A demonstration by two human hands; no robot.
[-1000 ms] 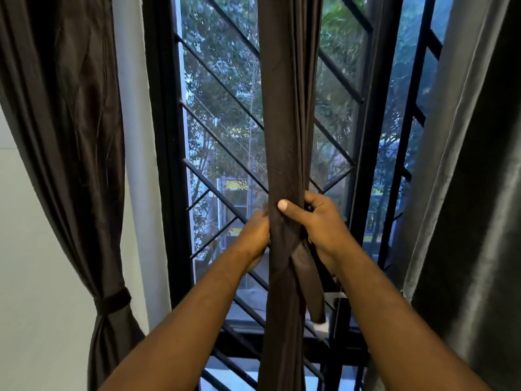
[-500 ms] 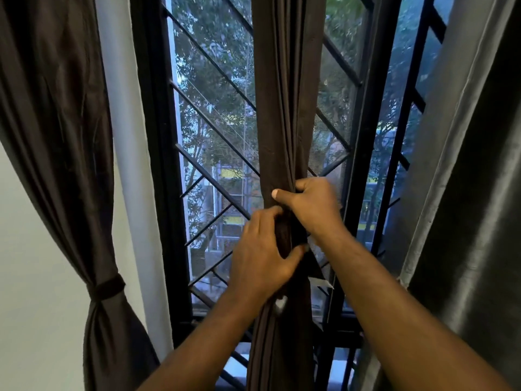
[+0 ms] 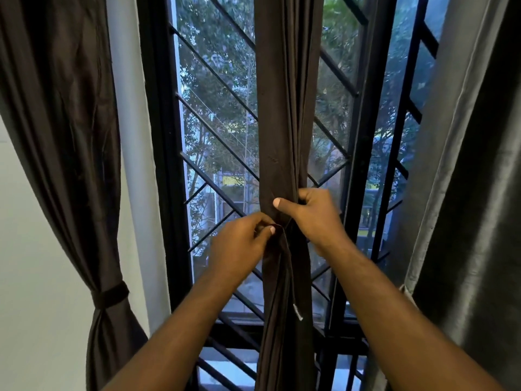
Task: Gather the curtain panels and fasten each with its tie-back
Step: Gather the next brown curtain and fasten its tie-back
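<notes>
Open space flanks the gathered curtain panel (image 3: 284,108) on both sides. Black grille bars (image 3: 218,136) block reach just behind it.

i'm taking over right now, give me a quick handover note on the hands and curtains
Left hand: pinches the middle tie-back at the front of the middle panel; its white-tipped end hangs loose.
Right hand: grips the gathered middle panel, thumb across the front.
Done: left panel tied with its band.
To do: fasten the middle tie-back; the right panel shows no tie-back in view.
</notes>
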